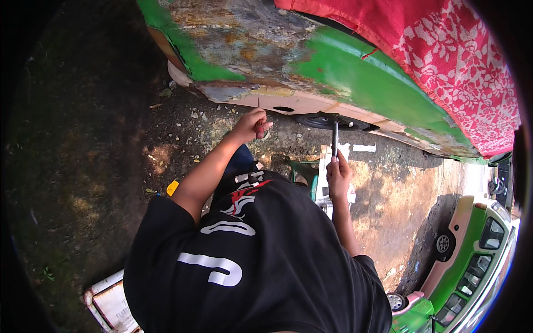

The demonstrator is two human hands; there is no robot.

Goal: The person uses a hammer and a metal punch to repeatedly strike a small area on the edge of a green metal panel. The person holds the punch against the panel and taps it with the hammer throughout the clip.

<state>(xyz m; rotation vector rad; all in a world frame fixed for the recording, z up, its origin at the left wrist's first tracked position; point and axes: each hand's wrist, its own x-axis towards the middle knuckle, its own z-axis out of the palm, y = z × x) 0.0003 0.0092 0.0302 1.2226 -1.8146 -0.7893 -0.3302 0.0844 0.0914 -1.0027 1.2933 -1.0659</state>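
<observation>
My left hand (254,126) is closed around a screwdriver-like tool with a reddish handle (259,131); its thin shaft (259,102) points up at the pale lower edge of a vehicle body (366,72). Whether the tip touches the metal, I cannot tell. In my right hand (338,173) is a hammer (335,139), gripped by its grey handle, with the head just below the body edge. The body panel is green, with a large scraped, rusty patch (244,39). A dark hole (283,109) shows in the pale strip between the hands.
A red and white floral cloth (444,72) drapes over the vehicle. Under the body edge is a dark wheel (319,120). A green stool (305,171) and papers (363,148) are near my legs. Behind right stands a green and white van (472,261); behind left, a white panel (114,302).
</observation>
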